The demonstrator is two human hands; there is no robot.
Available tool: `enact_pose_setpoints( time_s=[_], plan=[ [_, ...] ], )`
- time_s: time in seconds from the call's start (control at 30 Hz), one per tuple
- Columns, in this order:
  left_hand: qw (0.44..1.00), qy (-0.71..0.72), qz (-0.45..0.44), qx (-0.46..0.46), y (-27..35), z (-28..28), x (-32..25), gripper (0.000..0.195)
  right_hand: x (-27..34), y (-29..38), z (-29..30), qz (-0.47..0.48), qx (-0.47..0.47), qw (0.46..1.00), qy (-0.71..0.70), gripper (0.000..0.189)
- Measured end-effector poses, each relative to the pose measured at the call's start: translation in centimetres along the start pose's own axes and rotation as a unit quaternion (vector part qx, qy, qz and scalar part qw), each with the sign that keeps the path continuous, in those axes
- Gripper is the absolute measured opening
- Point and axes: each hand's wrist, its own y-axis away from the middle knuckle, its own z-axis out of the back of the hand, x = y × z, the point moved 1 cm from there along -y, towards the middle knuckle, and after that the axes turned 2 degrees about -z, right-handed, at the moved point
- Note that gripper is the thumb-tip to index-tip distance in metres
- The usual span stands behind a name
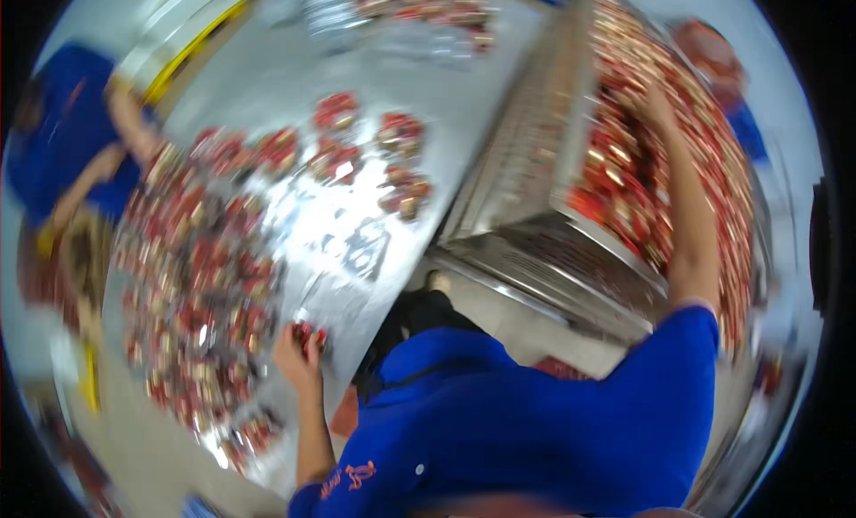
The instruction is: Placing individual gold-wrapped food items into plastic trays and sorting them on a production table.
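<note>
My left hand (299, 357) is at the near part of a metal table (394, 70), its fingers around a small clear bag of red-wrapped pieces (311, 337). Many similar filled bags (200, 250) cover the table's left side. Several more bags (334, 160) stand apart near the middle, by a flat clear bag (368, 249). My right arm reaches into a steel bin heaped with red and gold wrapped pieces (618, 183). My right hand (657, 107) is blurred against the heap, and its fingers cannot be made out.
A steel tray with a raised rim (565, 137) lies between table and heap. Stacked clear plastic (331, 13) and more red pieces (428, 3) are at the table's far end. A co-worker in blue (73, 130) reaches to the bags at left. Another person (719, 70) is beyond the bin.
</note>
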Motion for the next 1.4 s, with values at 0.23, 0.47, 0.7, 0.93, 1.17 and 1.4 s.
enact_pose_setpoints(
  time_s=[0.23, 0.47, 0.7, 0.93, 1.17, 1.4],
  plan=[
    [0.984, -0.157, 0.035, -0.075, 0.3, -1.5, -1.9, 0.052, -7.2, -2.8, -4.3, 0.114, -0.068, 0.989, 0.070, 0.065],
    [0.971, -0.166, 0.119, -0.121, 0.8, -2.0, -3.2, 0.061, -6.4, -0.2, -5.5, 0.056, -0.095, 0.986, 0.128, 0.053],
    [0.975, -0.160, 0.118, -0.098, 1.3, -2.0, -2.6, 0.065, -2.6, 3.7, 0.0, -0.017, -0.161, 0.985, 0.052, 0.056],
    [0.985, -0.117, 0.090, -0.093, 2.2, -2.1, -2.3, 0.061, -6.4, 6.1, 12.2, 0.131, -0.191, 0.967, 0.106, 0.055],
    [0.989, -0.111, -0.070, -0.068, 2.6, -0.7, -0.8, 0.049, 30.6, 26.0, 11.3, 0.171, 0.114, 0.850, -0.484, 0.053],
    [0.985, -0.093, -0.106, -0.099, 2.8, -1.6, 0.4, 0.046, 49.1, 32.5, -9.1, 0.259, 0.499, 0.675, -0.478, 0.036]
  ],
)
